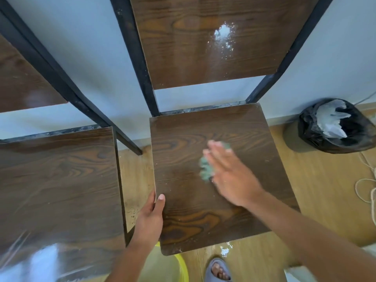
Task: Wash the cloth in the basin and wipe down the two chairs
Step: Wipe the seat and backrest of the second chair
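Two dark wood-grain chairs with black metal frames stand side by side against a pale wall. My right hand [230, 171] presses flat on a small green cloth [206, 169] in the middle of the right chair's seat [183, 139]; hand and cloth are blurred by motion. My left hand [151, 216] grips the left edge of that seat, thumb on top. The left chair's seat [61, 190] lies beside it with a narrow gap between. A yellow basin [182, 267] shows partly under my left forearm at the bottom.
A bin lined with a black bag [335, 127] stands on the floor at the right by the wall. Loops of pale cord [366, 186] lie at the right edge. My foot in a grey slipper [218, 270] is below the seat, near a wet patch.
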